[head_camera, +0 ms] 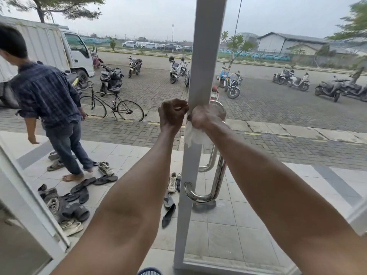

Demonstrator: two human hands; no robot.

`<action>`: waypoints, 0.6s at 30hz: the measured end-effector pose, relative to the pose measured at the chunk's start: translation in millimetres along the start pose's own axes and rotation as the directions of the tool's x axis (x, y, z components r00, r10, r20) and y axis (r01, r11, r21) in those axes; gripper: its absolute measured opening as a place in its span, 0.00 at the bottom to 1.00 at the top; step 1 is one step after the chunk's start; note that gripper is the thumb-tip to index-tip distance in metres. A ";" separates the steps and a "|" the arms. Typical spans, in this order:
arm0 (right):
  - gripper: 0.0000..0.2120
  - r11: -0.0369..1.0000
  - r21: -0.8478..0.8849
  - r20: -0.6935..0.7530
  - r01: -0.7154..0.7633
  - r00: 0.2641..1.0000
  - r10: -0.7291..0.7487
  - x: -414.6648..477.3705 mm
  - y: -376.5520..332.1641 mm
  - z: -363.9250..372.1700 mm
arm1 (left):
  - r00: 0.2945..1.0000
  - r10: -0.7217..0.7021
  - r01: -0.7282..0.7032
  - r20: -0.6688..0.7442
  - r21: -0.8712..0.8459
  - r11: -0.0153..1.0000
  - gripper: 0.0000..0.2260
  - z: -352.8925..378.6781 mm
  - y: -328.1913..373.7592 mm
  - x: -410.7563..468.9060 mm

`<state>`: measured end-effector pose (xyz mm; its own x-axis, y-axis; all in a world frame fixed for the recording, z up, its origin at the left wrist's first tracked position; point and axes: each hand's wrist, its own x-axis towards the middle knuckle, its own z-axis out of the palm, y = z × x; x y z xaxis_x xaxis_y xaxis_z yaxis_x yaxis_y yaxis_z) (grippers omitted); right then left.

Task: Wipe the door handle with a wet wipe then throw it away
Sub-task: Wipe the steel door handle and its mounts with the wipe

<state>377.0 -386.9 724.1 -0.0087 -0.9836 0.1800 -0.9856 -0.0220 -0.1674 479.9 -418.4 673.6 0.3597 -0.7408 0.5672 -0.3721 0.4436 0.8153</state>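
A chrome door handle (217,179) runs vertically on the white frame of a glass door (195,56), curving into the frame at top and bottom. My right hand (205,117) is closed around the handle's upper end with a white wet wipe (193,135) hanging below the fist. My left hand (172,115) is curled in a fist at the left edge of the door frame, level with the right hand; whether it grips the door edge or anything else is hidden.
A person in a checked shirt and jeans (51,108) stands barefoot on the tiled porch at left, among several scattered shoes and sandals (75,201). Beyond are a bicycle (111,104), parked scooters, a white truck (59,50) and brick paving.
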 end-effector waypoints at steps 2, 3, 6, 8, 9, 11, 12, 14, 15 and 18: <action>0.07 0.977 -0.215 -0.074 -0.007 0.997 -0.010 -4.6 -10.3 8.3 | 1.000 0.000 0.000 0.011 -0.006 1.000 0.08 0.1 -0.8 1.0; 0.05 0.954 -0.300 -0.105 0.001 0.994 -0.034 -5.4 -14.5 12.6 | 1.000 -0.001 0.001 0.014 -0.010 1.000 0.08 -0.5 -1.5 1.7; 0.05 0.914 -0.406 -0.168 0.016 0.981 -0.092 -5.9 -17.7 20.3 | 1.000 0.006 -0.005 0.025 -0.023 1.000 0.08 -1.9 -3.4 2.8; 0.06 0.940 -0.339 -0.160 0.036 0.982 -0.096 -1.7 -14.5 19.2 | 0.999 0.014 -0.013 0.031 -0.028 1.000 0.09 -1.6 -4.1 2.9; 0.07 0.959 -0.278 -0.132 0.050 0.987 -0.090 0.0 -11.7 16.6 | 0.999 0.015 -0.014 0.030 -0.034 0.999 0.09 -1.2 -4.2 2.4; 0.08 0.987 -0.138 -0.047 0.084 0.995 -0.091 4.3 -1.8 8.1 | 1.000 0.026 -0.026 0.008 -0.028 0.999 0.10 0.2 -5.4 0.2; 0.08 0.994 -0.060 0.010 0.092 0.996 -0.091 6.1 4.1 3.7 | 0.999 0.038 -0.039 -0.010 -0.013 0.999 0.10 1.1 -6.4 -1.4; 0.12 0.994 0.033 0.154 0.108 0.982 -0.112 8.5 13.4 -3.1 | 0.998 0.060 -0.059 -0.029 0.018 0.998 0.10 3.1 -7.0 -5.7; 0.13 0.991 0.026 0.194 0.130 0.972 -0.132 8.1 15.6 -4.8 | 0.997 0.067 -0.067 -0.026 0.035 0.997 0.10 3.9 -7.0 -8.2; 0.05 0.991 -0.037 0.102 0.132 0.987 -0.128 3.9 14.1 -1.3 | 0.988 0.152 -0.152 0.007 0.128 0.980 0.12 4.7 -7.0 -17.4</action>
<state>362.8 -390.8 723.7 0.1345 -0.9859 0.0997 -0.9837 -0.1449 -0.1062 472.2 -410.9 657.6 0.2925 -0.6682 0.6841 -0.5288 0.4830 0.6979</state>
